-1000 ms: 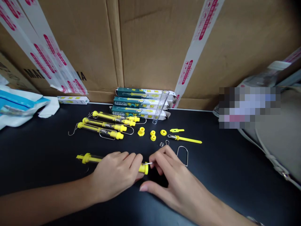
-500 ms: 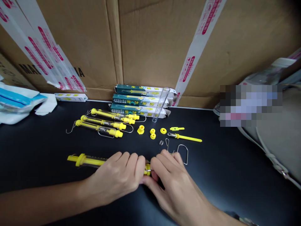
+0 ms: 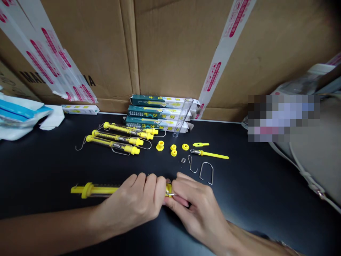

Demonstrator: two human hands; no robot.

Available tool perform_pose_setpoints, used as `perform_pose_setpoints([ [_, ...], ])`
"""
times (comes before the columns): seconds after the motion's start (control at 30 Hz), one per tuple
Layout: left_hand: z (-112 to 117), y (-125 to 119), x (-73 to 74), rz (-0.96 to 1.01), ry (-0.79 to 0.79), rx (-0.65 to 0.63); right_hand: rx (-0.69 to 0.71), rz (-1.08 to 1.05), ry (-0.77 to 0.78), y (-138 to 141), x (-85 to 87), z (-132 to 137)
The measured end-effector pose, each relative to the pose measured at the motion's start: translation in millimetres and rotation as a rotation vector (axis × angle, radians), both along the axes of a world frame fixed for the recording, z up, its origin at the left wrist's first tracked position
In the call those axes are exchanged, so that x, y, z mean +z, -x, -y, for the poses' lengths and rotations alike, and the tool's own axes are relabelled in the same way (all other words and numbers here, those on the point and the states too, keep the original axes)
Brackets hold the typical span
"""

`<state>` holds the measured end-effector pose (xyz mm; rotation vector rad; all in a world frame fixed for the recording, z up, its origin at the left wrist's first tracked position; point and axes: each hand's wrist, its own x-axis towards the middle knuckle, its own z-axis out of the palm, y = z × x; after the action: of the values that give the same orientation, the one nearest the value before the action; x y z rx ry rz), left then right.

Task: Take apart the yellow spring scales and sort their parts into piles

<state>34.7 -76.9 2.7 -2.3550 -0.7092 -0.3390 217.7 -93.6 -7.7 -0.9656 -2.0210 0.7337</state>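
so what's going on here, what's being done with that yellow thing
A person is working with both bare hands on a yellow-and-clear plastic spring scale. The left hand grips its tube, while the right hand pinches a thin metal piece at its yellow end. Three similar scales lie on the black tabletop, near a loose yellow plastic cap, a bent wire hook and a U-shaped wire loop.
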Motion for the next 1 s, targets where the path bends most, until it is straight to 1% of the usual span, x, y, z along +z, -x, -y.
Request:
perform_pose_setpoints([
  [0.23, 3, 0, 2.4, -0.052, 0.005, 0.017, -0.025, 0.008, 0.000, 0, 0.3, 2],
  [0.37, 4, -1, 3.4, -0.044, 0.019, 0.029, -0.031, 0.027, 0.018, 2, 0.6, 2],
  [0.47, 3, -2, 1.7, -0.035, 0.050, 0.038, -0.068, 0.042, 0.077, 4, 9.4, 1],
  [0.57, -1, -2, -1.6, -0.023, 0.065, 0.109, -0.129, -0.056, 0.123, 3, 24.5, 1],
  [0.63, -3, -3, -3.5, -0.016, 0.067, 0.118, -0.167, -0.127, 0.086, -1, 31.7, 1],
  [0.7, -4, -3, -4.7, -0.006, 0.065, 0.085, -0.194, -0.112, 0.062, -7, 32.4, 0],
  [0.77, -3, -3, -5.1, 0.006, 0.068, 0.083, -0.198, -0.046, 0.142, -11, 27.4, -3],
  [0.87, -3, -2, -4.9, 0.019, 0.081, 0.116, -0.156, 0.007, 0.363, -16, 19.0, -9],
  [0.93, -4, 0, -4.7, 0.031, 0.092, 0.109, -0.128, -0.049, 0.482, -18, 18.3, -13],
  [1.0, -6, 1, -4.6, 0.050, 0.112, 0.085, -0.093, -0.123, 0.528, -20, 21.1, -17],
])
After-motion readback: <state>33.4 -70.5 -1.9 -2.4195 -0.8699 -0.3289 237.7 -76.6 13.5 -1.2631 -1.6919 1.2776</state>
